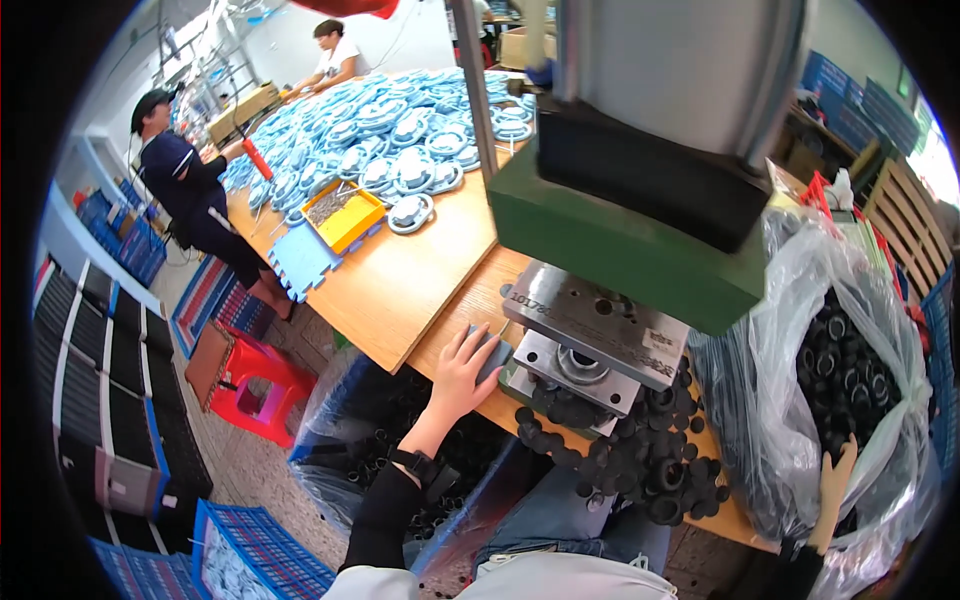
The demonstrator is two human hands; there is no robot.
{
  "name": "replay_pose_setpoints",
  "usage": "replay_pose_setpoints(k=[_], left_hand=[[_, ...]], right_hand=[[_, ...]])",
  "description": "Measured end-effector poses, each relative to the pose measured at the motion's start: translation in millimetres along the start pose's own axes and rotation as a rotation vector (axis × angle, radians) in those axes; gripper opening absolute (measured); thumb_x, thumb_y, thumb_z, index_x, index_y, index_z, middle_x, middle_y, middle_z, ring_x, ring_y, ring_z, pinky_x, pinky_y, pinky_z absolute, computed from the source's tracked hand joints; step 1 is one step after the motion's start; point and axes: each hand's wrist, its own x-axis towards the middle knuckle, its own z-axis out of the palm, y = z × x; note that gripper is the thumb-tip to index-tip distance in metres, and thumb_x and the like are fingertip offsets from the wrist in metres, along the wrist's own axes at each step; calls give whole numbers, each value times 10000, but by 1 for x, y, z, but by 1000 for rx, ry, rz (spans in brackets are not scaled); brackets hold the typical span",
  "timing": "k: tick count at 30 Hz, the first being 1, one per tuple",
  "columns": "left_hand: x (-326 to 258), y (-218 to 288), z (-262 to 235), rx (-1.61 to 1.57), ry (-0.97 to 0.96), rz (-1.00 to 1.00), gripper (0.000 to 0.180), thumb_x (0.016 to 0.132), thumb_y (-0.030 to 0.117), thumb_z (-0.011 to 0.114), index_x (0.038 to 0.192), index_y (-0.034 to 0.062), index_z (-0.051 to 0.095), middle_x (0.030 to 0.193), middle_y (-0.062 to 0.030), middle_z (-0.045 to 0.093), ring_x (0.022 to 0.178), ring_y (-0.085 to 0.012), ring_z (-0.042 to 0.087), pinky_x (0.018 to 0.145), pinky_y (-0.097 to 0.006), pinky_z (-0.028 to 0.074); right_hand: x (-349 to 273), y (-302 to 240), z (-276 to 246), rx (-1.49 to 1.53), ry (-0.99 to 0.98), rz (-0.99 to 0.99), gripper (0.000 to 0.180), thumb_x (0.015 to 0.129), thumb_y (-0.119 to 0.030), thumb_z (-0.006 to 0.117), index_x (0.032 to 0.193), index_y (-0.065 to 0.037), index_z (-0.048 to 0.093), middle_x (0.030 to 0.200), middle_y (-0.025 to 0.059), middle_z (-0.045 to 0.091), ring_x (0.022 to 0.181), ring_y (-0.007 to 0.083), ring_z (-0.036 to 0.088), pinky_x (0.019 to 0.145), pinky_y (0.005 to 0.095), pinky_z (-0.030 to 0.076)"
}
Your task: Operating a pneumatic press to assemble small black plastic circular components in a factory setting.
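Note:
My left hand (463,372) lies with its fingers stretched out over a small grey-blue block (492,354) on the wooden table, just left of the press. My right hand (836,482) reaches into a clear plastic bag (765,400) at the right, thumb and fingers apart at the edge of a heap of black rubber rings (845,370). I see nothing held in it, though its fingertips are small. Between my hands stands the press, its green block (620,240) above a steel die; the upper plate (595,320) sits over a lower plate (575,372) with a round metal seat.
Loose black round pieces (660,450) are piled in front of the die. A lined bin (340,440) of black parts stands below the table edge. Many light-blue round parts (390,130) cover the far table, beside a yellow tray (345,215). Two people work beyond; a red stool (262,385) stands left.

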Motion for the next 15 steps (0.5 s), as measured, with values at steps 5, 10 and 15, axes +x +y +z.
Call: replay_pose_setpoints(k=[5,10,15], left_hand=[[9,6,13,43,65,-201,465,829,309,651,1235,96,572,1360,-111,474,1295,-368,380,994,-467,373],[12,2,18,-4,99,-209,470,827,333,652,1234,110,580,1375,-94,474,1313,-345,375,996,-463,370],[7,0,16,-7,94,-231,471,825,343,653,1234,119,585,1385,-91,470,1317,-345,373,995,-458,371]], right_hand=[[-15,-118,-24,512,-109,-48,497,852,-56,594,1310,7,410,1226,115,487,1085,203,473,988,305,345],[-77,-319,11,898,-412,-199,638,804,-316,687,1285,27,447,1293,133,489,1207,237,472,1047,354,336],[-93,-430,65,638,-273,-591,501,776,-8,694,1236,40,503,1210,121,531,1107,207,529,909,291,421]])
